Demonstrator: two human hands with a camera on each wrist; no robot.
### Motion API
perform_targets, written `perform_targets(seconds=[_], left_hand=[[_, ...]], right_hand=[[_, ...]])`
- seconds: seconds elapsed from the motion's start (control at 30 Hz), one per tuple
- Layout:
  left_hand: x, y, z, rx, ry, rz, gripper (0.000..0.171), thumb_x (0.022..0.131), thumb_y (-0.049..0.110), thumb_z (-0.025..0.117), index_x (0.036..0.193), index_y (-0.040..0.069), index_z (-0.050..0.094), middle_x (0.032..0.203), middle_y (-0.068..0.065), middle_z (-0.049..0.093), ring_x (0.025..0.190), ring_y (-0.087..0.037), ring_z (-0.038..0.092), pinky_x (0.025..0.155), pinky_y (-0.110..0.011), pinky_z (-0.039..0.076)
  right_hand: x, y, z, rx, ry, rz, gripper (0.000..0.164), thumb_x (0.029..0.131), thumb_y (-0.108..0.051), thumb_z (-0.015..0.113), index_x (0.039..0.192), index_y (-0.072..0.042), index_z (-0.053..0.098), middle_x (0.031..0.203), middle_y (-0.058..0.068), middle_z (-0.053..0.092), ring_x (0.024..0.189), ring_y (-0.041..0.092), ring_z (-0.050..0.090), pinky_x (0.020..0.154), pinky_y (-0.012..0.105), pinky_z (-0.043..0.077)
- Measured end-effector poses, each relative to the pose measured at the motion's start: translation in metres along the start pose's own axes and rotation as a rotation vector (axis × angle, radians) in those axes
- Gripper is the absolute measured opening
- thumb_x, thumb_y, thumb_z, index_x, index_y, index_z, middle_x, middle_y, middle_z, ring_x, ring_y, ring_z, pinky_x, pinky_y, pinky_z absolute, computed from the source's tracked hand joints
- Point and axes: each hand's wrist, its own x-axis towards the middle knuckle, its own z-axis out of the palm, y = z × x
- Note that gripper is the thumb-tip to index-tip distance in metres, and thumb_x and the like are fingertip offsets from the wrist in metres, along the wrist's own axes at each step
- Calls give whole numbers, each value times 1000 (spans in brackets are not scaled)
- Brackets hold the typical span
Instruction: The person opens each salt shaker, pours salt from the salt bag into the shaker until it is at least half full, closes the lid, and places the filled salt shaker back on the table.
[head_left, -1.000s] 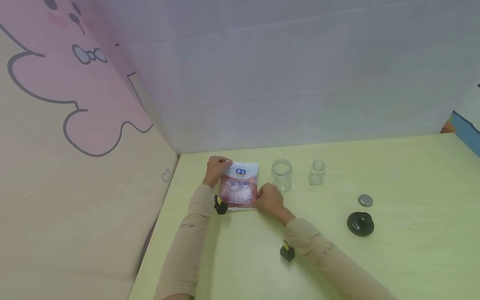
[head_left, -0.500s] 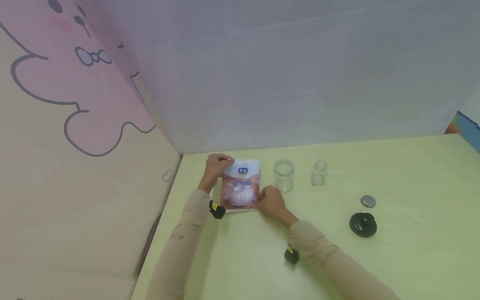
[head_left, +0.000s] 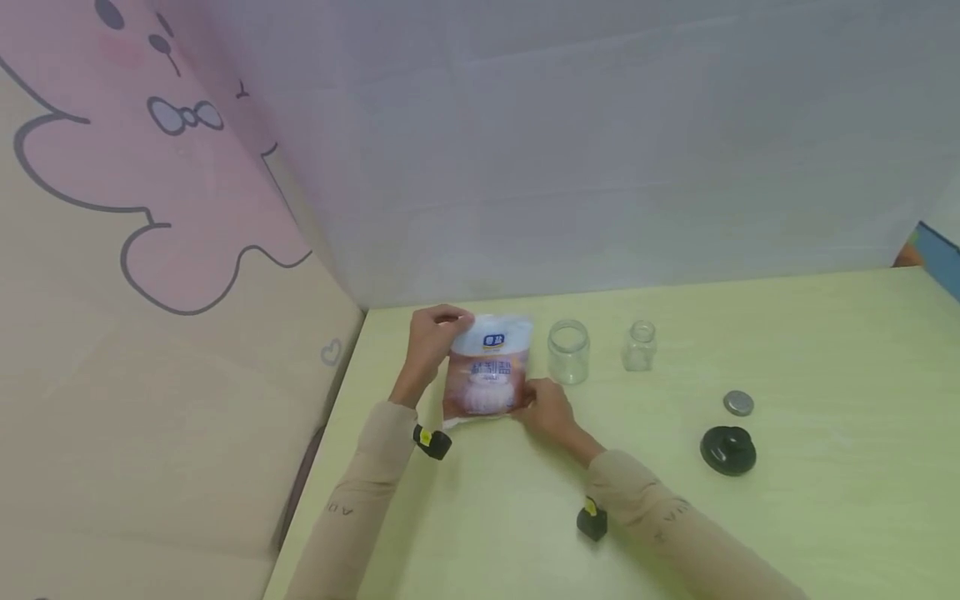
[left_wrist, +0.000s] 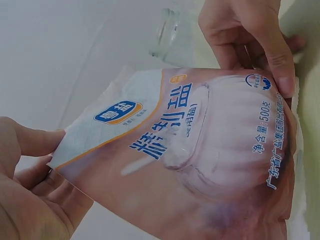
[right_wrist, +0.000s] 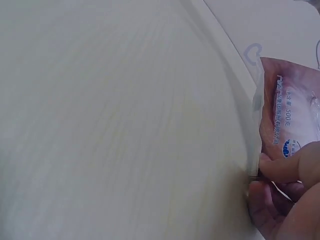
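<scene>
Left hand (head_left: 432,343) pinches the upper left corner of a printed packet (head_left: 487,379), thumb on its front face; right hand (head_left: 550,410) pinches the lower right corner, so the packet spans the space between the two grips, tilted. Just beyond the right grip stands a clear jar (head_left: 568,357), a smaller jar (head_left: 640,350) past it; farther right of that grip, a silver cap (head_left: 738,403) and black lid (head_left: 728,451) lie near each other on the pale table (head_left: 495,517).

A pale grey wall (head_left: 600,150) behind a yellow-green table (head_left: 847,358); a cream side wall (head_left: 150,433) bearing a pink cartoon figure (head_left: 195,192).
</scene>
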Motion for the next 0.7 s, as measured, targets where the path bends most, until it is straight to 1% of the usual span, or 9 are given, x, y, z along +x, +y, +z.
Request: perform_targets(seconds=[0.07,0.13,0.27,0.37,0.43,0.6,0.7], left_hand=[[-6,7,-1,-7,1,36,12,83,11,70,90,2,72,94,-10,66,81,-21,59,57,-24,53],[-12,14,-2,-20,3,66,11,83,10,70,88,2,72,93,-10,66,80,-21,59,55,-24,53],[-21,28,-7,-40,0,120,9,84,10,69,87,3,72,91,-9,66,77,-21,60,52,-25,53],[-27,39,-10,-53,-5,157,9,84,11,69,87,4,72,91,-9,66,76,-21,62,56,-26,54],[-31,46,-12,-66,-2,177,9,84,12,70,87,4,72,91,-9,66,77,-22,63,60,-28,55],[-39,65,-15,-123,2,206,9,84,10,70,90,2,71,93,-9,66,84,-22,66,73,-32,57],[-42,74,-16,-150,-7,245,11,85,10,69,92,1,71,92,-10,66,83,-21,64,73,-31,56]], right_hand=[[-1,-1,-2,60,-5,-22,14,66,2,78,76,4,67,68,11,66,62,20,60,57,29,54],[-2,-3,-5,152,-42,-30,17,69,5,76,82,9,66,74,16,68,67,25,64,62,29,57],[-6,-8,-15,413,-161,39,25,74,12,69,96,15,59,87,25,67,73,34,66,64,35,59],[-9,-11,-21,556,-203,99,27,77,12,67,102,14,56,90,25,66,74,32,66,63,38,59],[-11,-13,-26,605,-198,111,28,79,10,67,104,14,55,90,23,66,74,28,66,63,37,59],[-15,-20,-44,664,-145,134,27,80,8,68,103,12,55,90,18,67,71,20,64,56,26,54],[-18,-24,-60,727,-134,159,26,80,8,68,104,10,56,91,13,69,72,16,65,56,25,53]])
